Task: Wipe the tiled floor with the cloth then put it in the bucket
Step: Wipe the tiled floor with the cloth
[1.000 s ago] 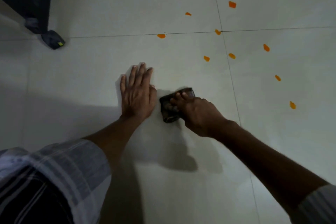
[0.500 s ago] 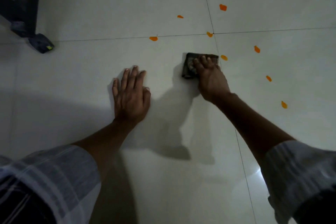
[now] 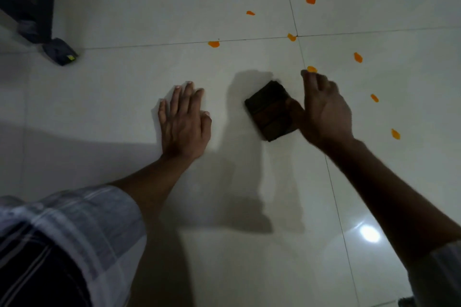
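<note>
Pale tiled floor (image 3: pixel 249 257) filling frame, orange bits (image 3: pixel 213 44) scattering upper right. Left hand (image 3: pixel 183 119) lying flat, fingers straight. Right hand (image 3: pixel 324 112) gripping folded dark cloth (image 3: pixel 270 109) at center.

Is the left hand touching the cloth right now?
No, the left hand lies flat on the bare floor, apart from the cloth.

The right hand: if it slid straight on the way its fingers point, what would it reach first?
Most likely the orange bit right at the fingertips of the right hand, which holds the dark cloth by the thumb. Whether they already touch is unclear.
</note>
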